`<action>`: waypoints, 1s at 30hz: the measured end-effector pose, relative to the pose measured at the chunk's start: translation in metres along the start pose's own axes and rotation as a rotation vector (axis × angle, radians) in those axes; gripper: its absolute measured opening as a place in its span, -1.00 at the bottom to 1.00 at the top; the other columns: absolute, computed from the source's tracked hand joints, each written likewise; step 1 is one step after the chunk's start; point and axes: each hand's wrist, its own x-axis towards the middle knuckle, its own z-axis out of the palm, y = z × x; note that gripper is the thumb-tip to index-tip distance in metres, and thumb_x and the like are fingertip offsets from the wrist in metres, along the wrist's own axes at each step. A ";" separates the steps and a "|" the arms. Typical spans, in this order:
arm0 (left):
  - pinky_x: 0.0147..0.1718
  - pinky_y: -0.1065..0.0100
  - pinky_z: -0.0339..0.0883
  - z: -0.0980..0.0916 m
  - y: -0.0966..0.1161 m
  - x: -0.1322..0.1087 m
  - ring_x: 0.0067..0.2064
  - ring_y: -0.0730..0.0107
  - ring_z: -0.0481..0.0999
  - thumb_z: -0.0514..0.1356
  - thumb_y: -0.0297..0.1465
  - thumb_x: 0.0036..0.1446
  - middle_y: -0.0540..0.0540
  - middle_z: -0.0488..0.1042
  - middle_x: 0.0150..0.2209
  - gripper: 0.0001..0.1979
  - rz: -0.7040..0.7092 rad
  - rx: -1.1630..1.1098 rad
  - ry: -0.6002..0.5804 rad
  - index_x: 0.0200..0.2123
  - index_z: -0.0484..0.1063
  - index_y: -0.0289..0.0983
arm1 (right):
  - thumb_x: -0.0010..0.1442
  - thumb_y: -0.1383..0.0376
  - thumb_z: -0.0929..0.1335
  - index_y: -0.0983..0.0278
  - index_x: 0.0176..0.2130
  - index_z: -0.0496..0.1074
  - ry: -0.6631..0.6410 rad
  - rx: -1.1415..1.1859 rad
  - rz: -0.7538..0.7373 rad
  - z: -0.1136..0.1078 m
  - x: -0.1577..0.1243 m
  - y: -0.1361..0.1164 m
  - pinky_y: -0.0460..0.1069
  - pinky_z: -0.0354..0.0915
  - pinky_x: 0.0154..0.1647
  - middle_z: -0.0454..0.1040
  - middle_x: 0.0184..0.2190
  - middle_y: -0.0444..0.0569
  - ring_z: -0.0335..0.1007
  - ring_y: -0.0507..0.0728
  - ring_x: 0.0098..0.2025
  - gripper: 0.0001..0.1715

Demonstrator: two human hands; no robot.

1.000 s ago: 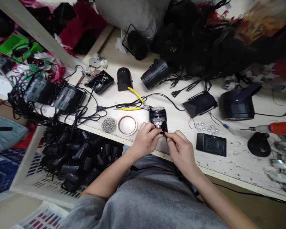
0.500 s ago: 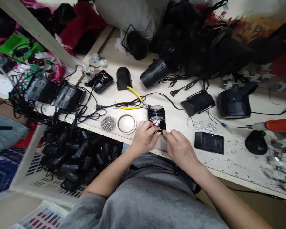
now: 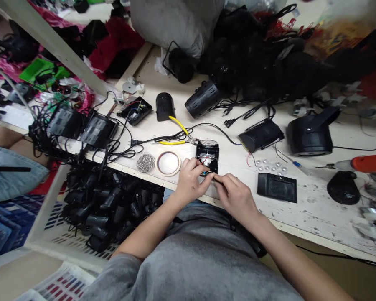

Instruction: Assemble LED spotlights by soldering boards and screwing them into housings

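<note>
In front of me on the bench lies an open black lamp housing (image 3: 207, 147), with a clear round lens at its far end and thin red wires and a white part inside. My left hand (image 3: 189, 180) is closed on its near left side, fingertips over the inner parts. Pinched together at the near right corner, the fingers of my right hand (image 3: 238, 197) meet the left fingertips; whatever they hold is too small or hidden to make out. Yellow-handled cutters (image 3: 177, 142) rest with their jaws touching the housing's far left. A tape roll (image 3: 168, 163) lies left of my left hand.
A dish of small screws (image 3: 145, 163) sits near the bench edge. To the right are clear lenses (image 3: 271, 167), a black rectangular cover (image 3: 277, 187) and an orange power driver (image 3: 368, 163). A crate (image 3: 39, 228) of black parts stands below left. A person's leg (image 3: 14, 167) shows at left.
The view has shifted slightly, bringing the bench things a little to the right. My right fingers have come closer to the left fingertips at the housing's near edge.
</note>
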 end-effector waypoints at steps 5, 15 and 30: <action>-0.25 0.25 0.30 0.000 0.000 0.001 -0.25 0.30 0.40 0.26 -0.33 0.23 -0.07 0.38 -0.34 -0.89 0.017 -0.017 0.011 -0.31 0.50 -0.25 | 0.31 0.34 0.35 0.25 -0.18 0.46 0.075 0.191 0.172 -0.010 0.011 0.006 -0.03 0.45 -0.32 0.56 -0.34 -0.07 0.52 0.07 -0.36 -0.93; -0.26 0.27 0.27 -0.004 -0.002 0.001 -0.25 0.32 0.38 0.24 -0.33 0.25 -0.06 0.35 -0.33 -0.88 0.013 -0.033 -0.034 -0.29 0.50 -0.25 | 0.05 0.43 0.37 0.23 -0.51 0.35 -0.101 0.346 0.369 -0.002 0.045 0.020 -0.06 0.32 -0.43 0.35 -0.45 -0.11 0.36 0.05 -0.44 -0.84; -0.27 0.27 0.29 -0.008 0.001 -0.001 -0.23 0.28 0.38 0.27 -0.33 0.14 -0.07 0.36 -0.31 -0.87 -0.006 -0.034 -0.049 -0.25 0.49 -0.25 | -0.03 0.41 0.40 0.24 -0.60 0.35 -0.192 0.441 0.479 -0.002 0.054 0.024 -0.08 0.26 -0.50 0.28 -0.48 -0.15 0.33 0.01 -0.50 -0.81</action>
